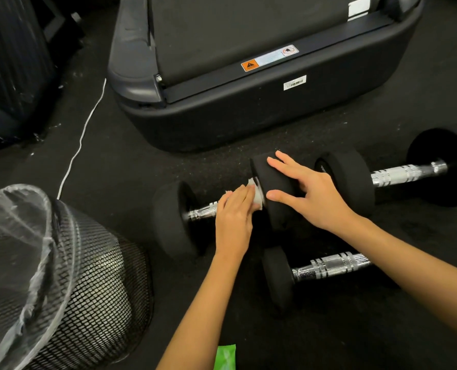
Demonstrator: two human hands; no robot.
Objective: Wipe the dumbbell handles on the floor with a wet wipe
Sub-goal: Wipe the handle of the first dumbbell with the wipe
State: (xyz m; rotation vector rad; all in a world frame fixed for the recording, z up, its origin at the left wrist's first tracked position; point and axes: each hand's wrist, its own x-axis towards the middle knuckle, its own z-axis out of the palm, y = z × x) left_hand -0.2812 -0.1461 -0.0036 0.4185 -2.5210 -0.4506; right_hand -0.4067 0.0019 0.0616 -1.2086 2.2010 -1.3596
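On the floor before me lie three dumbbells, all long-axis left to right. My left hand (234,213) folds around the wet wipe (255,194) on the nearest dumbbell handle (203,209), pressing it near the right-hand weight. My right hand (306,188) rests spread flat on that weight (272,182), steadying it. Two more handles wait rightward: one behind (406,174), one nearer me (331,265).
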